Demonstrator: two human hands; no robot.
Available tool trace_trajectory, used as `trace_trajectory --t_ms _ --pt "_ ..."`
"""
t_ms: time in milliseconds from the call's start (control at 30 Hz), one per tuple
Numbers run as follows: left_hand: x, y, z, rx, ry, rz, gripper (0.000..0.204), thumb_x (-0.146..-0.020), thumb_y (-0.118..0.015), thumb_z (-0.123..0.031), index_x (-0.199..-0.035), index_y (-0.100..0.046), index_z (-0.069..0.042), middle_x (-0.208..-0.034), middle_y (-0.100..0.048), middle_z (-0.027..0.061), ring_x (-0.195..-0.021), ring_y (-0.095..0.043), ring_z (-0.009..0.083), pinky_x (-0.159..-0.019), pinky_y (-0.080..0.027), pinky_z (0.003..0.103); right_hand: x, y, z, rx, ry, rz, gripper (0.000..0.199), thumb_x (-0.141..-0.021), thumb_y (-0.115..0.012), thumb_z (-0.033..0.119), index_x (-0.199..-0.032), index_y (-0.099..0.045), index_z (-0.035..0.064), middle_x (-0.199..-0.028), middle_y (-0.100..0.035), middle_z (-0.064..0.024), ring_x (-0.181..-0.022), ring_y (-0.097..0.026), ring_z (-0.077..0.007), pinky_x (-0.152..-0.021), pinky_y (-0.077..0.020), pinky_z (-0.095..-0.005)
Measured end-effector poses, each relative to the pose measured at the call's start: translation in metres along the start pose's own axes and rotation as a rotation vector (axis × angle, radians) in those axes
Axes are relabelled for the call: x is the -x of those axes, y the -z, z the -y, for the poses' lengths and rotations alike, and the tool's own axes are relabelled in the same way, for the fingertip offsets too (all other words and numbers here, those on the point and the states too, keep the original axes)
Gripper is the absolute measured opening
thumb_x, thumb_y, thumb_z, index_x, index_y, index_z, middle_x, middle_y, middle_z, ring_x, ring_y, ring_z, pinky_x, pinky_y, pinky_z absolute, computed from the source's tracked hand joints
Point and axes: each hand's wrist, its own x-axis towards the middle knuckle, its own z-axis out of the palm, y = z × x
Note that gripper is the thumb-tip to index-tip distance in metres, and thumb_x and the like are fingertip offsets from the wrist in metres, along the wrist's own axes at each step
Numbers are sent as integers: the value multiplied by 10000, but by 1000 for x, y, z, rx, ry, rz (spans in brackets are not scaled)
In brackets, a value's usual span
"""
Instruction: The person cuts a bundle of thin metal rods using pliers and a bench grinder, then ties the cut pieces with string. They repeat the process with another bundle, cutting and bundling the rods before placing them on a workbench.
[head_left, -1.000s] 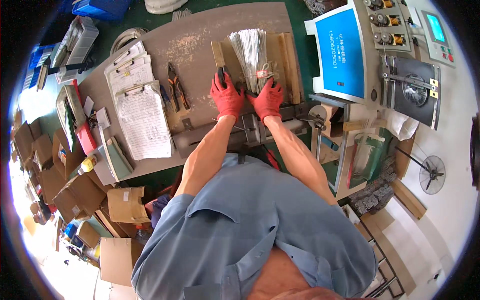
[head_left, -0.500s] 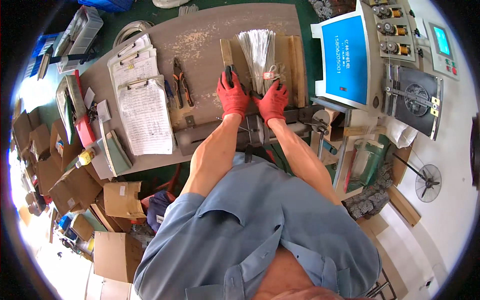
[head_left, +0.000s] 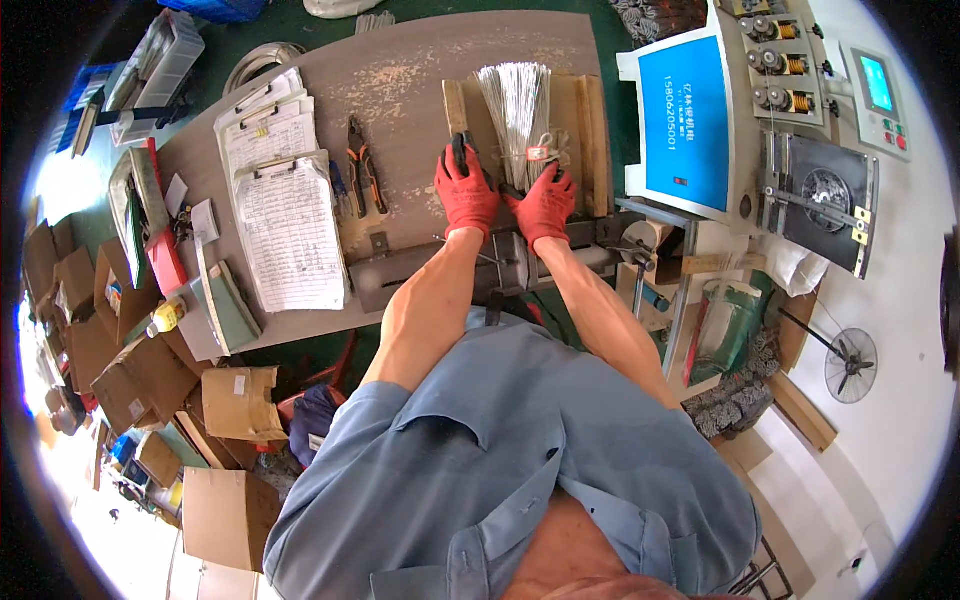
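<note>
Both my hands wear red gloves. My left hand (head_left: 467,192) is closed around a small black tool (head_left: 460,150) that points away from me. My right hand (head_left: 545,203) grips the near end of a bundle of thin silvery wires (head_left: 520,100), which fans out across wooden slats (head_left: 590,130) on the brown workbench (head_left: 400,70). A small tag hangs at the bundle's tied waist. The two hands sit side by side, almost touching, just above a dark metal bar (head_left: 400,270) at the bench's near edge.
Clipboards with paper forms (head_left: 290,225) and orange-handled pliers (head_left: 365,175) lie to the left. A blue screen (head_left: 685,120) and a winding machine with knobs (head_left: 815,150) stand on the right. Cardboard boxes (head_left: 130,370) crowd the floor at lower left; a fan (head_left: 850,365) stands at right.
The view has shifted slightly. Both hands stay at the near end of the wire bundle, with the left hand's tool still raised; the grip looks the same.
</note>
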Motion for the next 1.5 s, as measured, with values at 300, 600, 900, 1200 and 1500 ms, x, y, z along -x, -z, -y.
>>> trace_trajectory --t_ms 300,600,900,1200,1500 --pt "-1 1 0 34 -8 -15 736 -691 -689 -189 -1357 -393 -87 -1403 -320 214 -1244 -358 432 -1001 -347 529 -2 -3 -3 22 -3 41 1081 -601 -830 489 -1376 -301 -48 -1292 -430 -270 -1180 -437 -400 -979 -366 -494" --pt "-1 2 -1 47 -12 -14 751 -689 -685 -189 -1365 -377 -80 -1400 -317 215 -1242 -355 434 -1005 -347 525 -7 5 -6 12 7 94 1104 -607 -805 550 -1370 -301 -68 -1275 -445 -273 -1170 -461 -384 -990 -378 -463" --pt "-2 4 -1 63 -25 3 806 -684 -690 -182 -1398 -328 -88 -1422 -304 210 -1255 -340 431 -1016 -335 528 26 15 -27 -182 34 -63 1018 -657 -773 519 -1355 -317 -63 -1310 -420 -293 -1191 -436 -435 -987 -380 -502" --pt "-2 1 1 -29 -42 48 823 -707 -711 -245 -1409 -309 -95 -1461 -257 221 -1262 -341 422 -1022 -342 498 114 28 -96 -510 53 -335 736 -751 -748 309 -1316 -411 -21 -1235 -490 -265 -1162 -451 -436 -989 -383 -485" --pt "-4 8 -6 -21 -36 28 758 -753 -664 -226 -1409 -317 -69 -1457 -257 233 -1269 -336 421 -1030 -335 488 188 -37 -215 -878 -496 -480 390 -850 -695 227 -1135 -572 -9 -930 -627 -57 -832 -583 -160 -767 -475 -307"
